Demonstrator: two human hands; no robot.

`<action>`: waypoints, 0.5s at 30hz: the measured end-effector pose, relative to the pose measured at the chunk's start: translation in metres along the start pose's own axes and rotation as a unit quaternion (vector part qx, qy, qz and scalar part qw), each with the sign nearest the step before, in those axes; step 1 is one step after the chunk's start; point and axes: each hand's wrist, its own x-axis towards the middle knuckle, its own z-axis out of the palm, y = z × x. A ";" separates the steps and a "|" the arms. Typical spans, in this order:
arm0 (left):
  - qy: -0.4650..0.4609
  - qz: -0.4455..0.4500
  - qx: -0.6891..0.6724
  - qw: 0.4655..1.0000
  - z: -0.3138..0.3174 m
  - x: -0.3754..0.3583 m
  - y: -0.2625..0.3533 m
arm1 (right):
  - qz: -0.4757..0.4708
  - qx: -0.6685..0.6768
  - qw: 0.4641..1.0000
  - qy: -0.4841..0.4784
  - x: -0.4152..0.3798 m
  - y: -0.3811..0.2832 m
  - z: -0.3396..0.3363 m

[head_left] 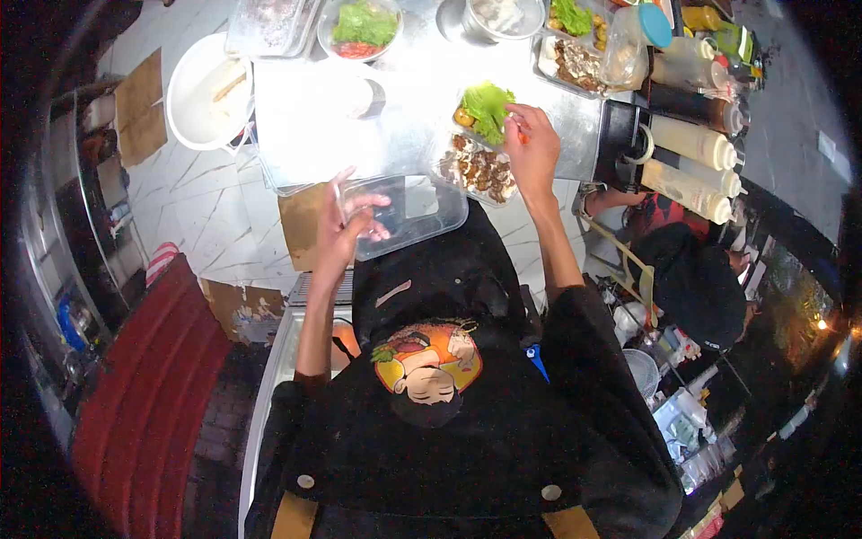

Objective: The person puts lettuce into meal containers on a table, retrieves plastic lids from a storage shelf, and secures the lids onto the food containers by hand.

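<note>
My left hand (346, 220) is at the table's front edge, its fingers curled at the left end of a clear rectangular plastic lid (431, 229). The lid slants over the edge, just in front of my apron. My right hand (536, 148) bends over a clear food container, fingertips pinched at the right side of a green lettuce leaf (485, 108). Something small and orange-red shows beneath those fingers, too covered to name. Yellow-brown chunks (463, 118) lie beside the lettuce. Nearer to me, the container's other section holds chopped brown meat (480, 169) with white sauce.
Behind stand a bowl of lettuce and red pieces (359, 27), a tub of white food (503, 16) and another filled container (570, 65). Sauce bottles (691, 142) line the right side. A white bucket (208, 94) is left of the table. Another person (687, 287) is at lower right.
</note>
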 end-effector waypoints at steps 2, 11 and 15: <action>-0.036 0.008 0.048 0.998 0.008 0.018 0.003 | 0.028 0.042 0.999 -0.009 -0.007 0.005 -0.003; -0.155 0.070 0.162 0.972 0.069 0.108 -0.027 | 0.193 0.100 0.975 0.048 -0.057 0.017 -0.036; -0.041 0.219 0.411 0.884 0.093 0.118 -0.031 | 0.211 -0.001 0.976 0.059 -0.058 0.037 -0.033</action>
